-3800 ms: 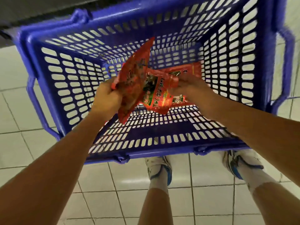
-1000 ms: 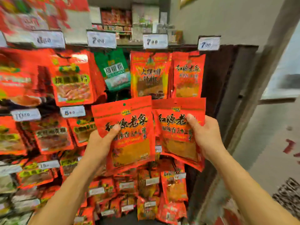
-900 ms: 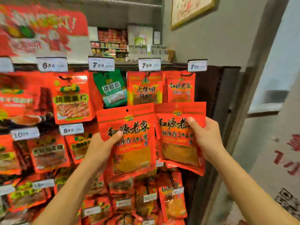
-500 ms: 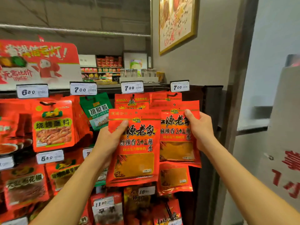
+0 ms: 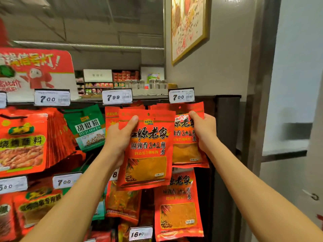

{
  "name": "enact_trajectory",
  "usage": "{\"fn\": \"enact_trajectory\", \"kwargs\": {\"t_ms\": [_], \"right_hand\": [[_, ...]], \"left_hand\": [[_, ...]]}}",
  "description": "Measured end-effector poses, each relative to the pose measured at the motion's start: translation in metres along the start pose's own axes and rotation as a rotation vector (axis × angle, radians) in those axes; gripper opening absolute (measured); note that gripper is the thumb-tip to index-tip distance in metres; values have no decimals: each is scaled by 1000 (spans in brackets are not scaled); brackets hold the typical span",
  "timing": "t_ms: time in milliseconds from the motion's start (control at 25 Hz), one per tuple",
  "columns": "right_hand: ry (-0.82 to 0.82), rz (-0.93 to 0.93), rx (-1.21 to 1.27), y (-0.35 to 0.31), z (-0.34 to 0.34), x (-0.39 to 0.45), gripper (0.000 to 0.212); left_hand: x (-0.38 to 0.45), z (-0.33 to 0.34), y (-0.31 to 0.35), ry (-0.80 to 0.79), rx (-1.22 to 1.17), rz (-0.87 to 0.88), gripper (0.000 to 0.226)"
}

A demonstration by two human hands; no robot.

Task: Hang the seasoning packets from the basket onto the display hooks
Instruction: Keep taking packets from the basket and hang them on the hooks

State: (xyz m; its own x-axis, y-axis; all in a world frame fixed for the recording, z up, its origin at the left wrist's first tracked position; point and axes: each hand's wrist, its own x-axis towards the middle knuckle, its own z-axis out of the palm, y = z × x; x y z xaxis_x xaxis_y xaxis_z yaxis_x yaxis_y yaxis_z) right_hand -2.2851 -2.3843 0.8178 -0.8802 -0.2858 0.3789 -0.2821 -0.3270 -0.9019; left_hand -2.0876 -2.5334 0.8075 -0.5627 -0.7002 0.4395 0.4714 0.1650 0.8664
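**Two red packets held up at the top row of the rack**

Against the grey wall stands a dark display rack (image 5: pixel 225 137) crowded with hanging seasoning bags, the largest thing in view. Above its left end rises a red and white promotional sign with a cartoon figure (image 5: pixel 36 70), and on the wall to the right hangs a gold-framed poster (image 5: pixel 187 27). Along the rack's top edge sit white price tags, one reading 7.00 at the left (image 5: pixel 52 98), one reading 7.99 in the middle (image 5: pixel 117 96) and one reading 7.00 at the right (image 5: pixel 181 96).

On the left hangs a thick stack of red barbecue-dip bags with yellow lettering (image 5: pixel 22 142), and beside it a green pepper-powder bag (image 5: pixel 87 130). Lower on the right hangs a red bag with an orange powder window (image 5: pixel 178 205), of the same print as the held ones.

Both bare arms reach up to the top row. The left hand (image 5: pixel 118 142) grips the larger-looking red seasoning packet with black characters (image 5: pixel 148 151), thumb across its front near the upper left corner, fingers behind it. This packet overlaps the left edge of the second red seasoning packet (image 5: pixel 187 147), which the right hand (image 5: pixel 204 130) pinches by its upper right part, thumb in front. The second packet's top lies just under the right 7.00 tag, against red bags already hanging there; whether it is on a hook cannot be told.
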Motion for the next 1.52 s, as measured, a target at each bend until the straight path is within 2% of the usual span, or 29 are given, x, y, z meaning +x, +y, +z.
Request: {"fn": "enact_trajectory", "kwargs": {"t_ms": [280, 560, 760, 960, 1120, 1360, 1520], "right_hand": [[60, -83, -106, 0, 7, 15, 27], [157, -137, -241, -3, 13, 26, 44], [134, -110, -215, -1, 12, 30, 42], [127, -81, -225, -7, 19, 36, 38], [129, -148, -268, -6, 27, 35, 24], [170, -138, -243, 1, 23, 38, 32], [127, -150, -200, 3, 19, 39, 30]], "left_hand": [[12, 14, -12, 1, 67, -16, 19], [21, 16, -16, -27, 75, -8, 19], [27, 29, -18, -115, 119, -30, 21], [32, 36, -17, -99, 96, -62, 22], [35, 29, -16, -105, 107, -45, 22], [35, 33, -21, -173, 88, 33, 16], [44, 38, -31, -106, 145, -15, 21]]}}
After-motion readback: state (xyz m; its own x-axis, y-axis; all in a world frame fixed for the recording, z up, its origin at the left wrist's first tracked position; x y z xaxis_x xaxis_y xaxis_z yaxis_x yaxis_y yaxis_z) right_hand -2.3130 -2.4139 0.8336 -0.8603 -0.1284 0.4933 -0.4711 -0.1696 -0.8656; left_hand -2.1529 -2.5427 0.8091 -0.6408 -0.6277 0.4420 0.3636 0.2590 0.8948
